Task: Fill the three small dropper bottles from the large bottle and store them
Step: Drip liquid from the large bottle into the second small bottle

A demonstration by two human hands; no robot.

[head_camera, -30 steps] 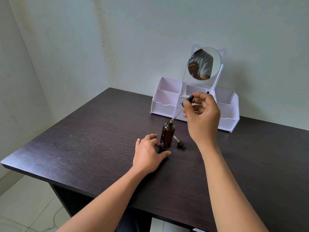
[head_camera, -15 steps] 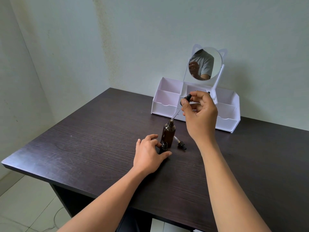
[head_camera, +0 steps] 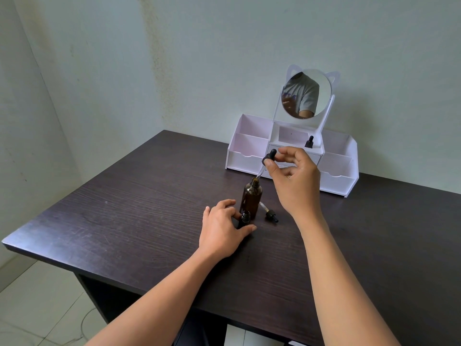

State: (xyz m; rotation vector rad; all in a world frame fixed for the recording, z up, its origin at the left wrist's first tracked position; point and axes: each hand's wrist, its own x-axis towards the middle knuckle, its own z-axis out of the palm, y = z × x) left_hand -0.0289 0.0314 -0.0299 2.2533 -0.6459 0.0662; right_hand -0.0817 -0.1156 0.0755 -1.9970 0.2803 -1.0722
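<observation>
- The right hand is raised, its fingers pinching a black-bulbed dropper, whose glass tip is at the open mouth of the large amber bottle.
- That bottle stands upright on the dark bench.
- The left hand rests on the bench, fingers curled round a small dropper bottle touching the large one.
- A second dropper lies beside them.
- A capped small bottle stands in the middle compartment of the white mirror organiser.

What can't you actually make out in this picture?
All in the head view:
Large bottle: dark glass hides its liquid level.
Small bottle: the gripping left hand covers its body.
Stored bottle: the organizer wall hides everything below its cap.
Dropper pinched by the right hand: tube too thin to show liquid.
</observation>
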